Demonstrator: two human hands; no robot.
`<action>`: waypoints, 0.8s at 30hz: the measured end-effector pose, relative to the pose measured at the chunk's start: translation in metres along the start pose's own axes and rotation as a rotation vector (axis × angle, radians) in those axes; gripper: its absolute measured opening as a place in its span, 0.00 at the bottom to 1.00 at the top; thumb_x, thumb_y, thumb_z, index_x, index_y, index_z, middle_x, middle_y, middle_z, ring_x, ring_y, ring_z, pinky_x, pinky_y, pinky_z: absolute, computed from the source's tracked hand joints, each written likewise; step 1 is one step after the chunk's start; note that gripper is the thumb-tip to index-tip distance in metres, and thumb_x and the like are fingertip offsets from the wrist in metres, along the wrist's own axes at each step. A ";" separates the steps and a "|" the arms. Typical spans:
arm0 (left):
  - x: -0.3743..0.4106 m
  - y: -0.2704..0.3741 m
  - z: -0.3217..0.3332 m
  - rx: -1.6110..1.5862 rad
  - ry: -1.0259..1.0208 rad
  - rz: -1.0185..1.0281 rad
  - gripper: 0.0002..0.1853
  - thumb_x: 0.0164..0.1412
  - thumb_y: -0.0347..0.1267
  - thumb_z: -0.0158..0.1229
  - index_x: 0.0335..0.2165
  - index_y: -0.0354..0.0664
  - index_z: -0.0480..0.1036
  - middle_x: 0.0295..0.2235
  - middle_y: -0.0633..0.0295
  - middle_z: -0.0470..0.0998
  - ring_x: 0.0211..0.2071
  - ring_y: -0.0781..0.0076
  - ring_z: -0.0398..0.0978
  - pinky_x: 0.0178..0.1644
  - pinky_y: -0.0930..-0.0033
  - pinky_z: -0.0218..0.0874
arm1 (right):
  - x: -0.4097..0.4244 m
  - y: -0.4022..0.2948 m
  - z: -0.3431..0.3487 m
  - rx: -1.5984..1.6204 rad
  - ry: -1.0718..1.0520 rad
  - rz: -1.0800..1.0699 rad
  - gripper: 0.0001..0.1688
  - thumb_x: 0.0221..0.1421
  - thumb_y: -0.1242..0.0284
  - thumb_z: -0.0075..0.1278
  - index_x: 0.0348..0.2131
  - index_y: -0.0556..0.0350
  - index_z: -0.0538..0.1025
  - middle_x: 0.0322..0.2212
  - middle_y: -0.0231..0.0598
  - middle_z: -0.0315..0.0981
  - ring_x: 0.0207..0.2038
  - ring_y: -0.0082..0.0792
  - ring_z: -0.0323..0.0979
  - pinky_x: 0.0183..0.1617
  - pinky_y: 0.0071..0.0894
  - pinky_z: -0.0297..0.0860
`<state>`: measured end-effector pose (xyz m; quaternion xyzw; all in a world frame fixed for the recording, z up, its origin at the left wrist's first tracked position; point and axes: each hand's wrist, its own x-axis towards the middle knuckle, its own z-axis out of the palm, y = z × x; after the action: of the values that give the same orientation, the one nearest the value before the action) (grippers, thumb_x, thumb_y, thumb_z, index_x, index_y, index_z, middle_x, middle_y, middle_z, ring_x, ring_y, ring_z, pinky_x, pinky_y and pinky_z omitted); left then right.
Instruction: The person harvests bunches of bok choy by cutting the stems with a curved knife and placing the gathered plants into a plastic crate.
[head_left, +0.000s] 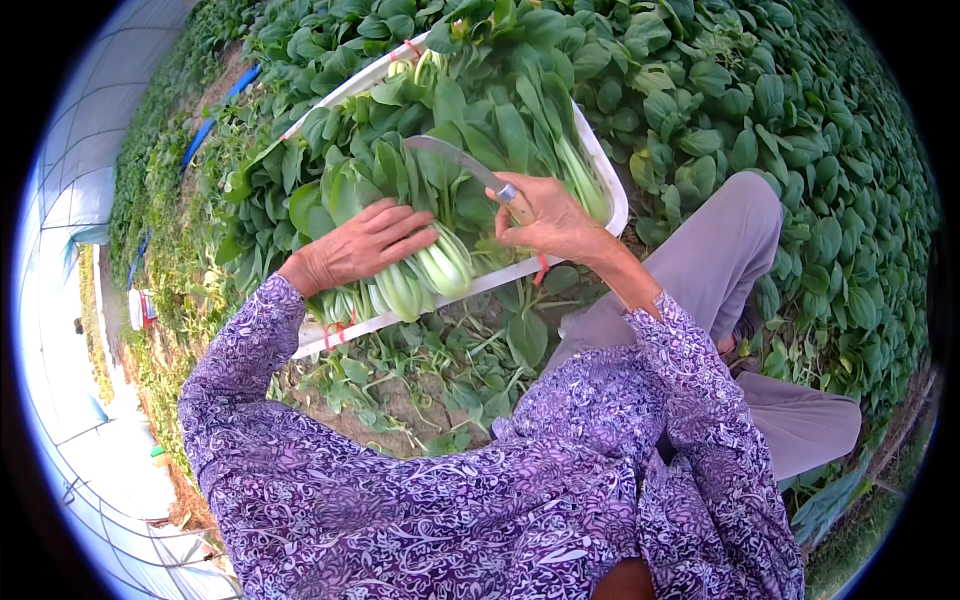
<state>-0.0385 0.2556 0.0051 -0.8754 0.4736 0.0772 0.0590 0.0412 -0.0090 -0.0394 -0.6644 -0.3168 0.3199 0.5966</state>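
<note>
A white plastic crate (616, 196) stands before me, filled with leafy greens with pale green stalks. My left hand (367, 244) lies over a head of the greens (442, 262) near the crate's front edge, its fingers resting across the stalks. In my right hand (547, 217) is a curved knife (465, 160) with a wooden handle and a metal collar. Its blade points up and left, above the leaves in the crate. More greens with long stalks (581, 176) lie along the crate's right side. Red ties (541, 268) hang at the rim.
Dense rows of leafy plants (825, 225) grow to the right and behind the crate. Soil with loose leaves (397, 405) lies between the crate and my body. A blue hose or strip (217, 116) and a white and red bucket (141, 309) are at the left.
</note>
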 end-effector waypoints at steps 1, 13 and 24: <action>0.004 0.000 -0.003 0.034 0.002 0.035 0.29 0.50 0.27 0.45 0.53 0.39 0.57 0.52 0.55 0.60 0.48 0.61 0.62 0.54 0.59 0.54 | -0.010 -0.002 -0.009 0.115 0.067 -0.049 0.28 0.40 0.83 0.52 0.45 0.64 0.66 0.24 0.34 0.70 0.26 0.19 0.70 0.28 0.23 0.65; 0.065 -0.030 0.025 -0.146 0.125 0.170 0.31 0.50 0.24 0.46 0.54 0.42 0.54 0.53 0.55 0.58 0.48 0.61 0.60 0.54 0.62 0.53 | -0.152 -0.037 -0.090 0.186 0.756 0.087 0.40 0.29 0.86 0.53 0.48 0.72 0.61 0.28 0.47 0.67 0.21 0.21 0.67 0.12 0.07 0.55; 0.062 -0.030 0.077 0.005 0.000 0.073 0.33 0.50 0.27 0.43 0.56 0.50 0.49 0.58 0.57 0.49 0.53 0.60 0.57 0.56 0.59 0.50 | -0.196 -0.025 -0.105 0.289 0.835 -0.033 0.38 0.31 0.87 0.54 0.48 0.72 0.61 0.32 0.47 0.67 0.27 0.28 0.70 0.13 0.08 0.55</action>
<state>0.0139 0.2344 -0.0815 -0.8573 0.5055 0.0780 0.0584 0.0077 -0.2257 0.0032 -0.6413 -0.0110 0.0555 0.7652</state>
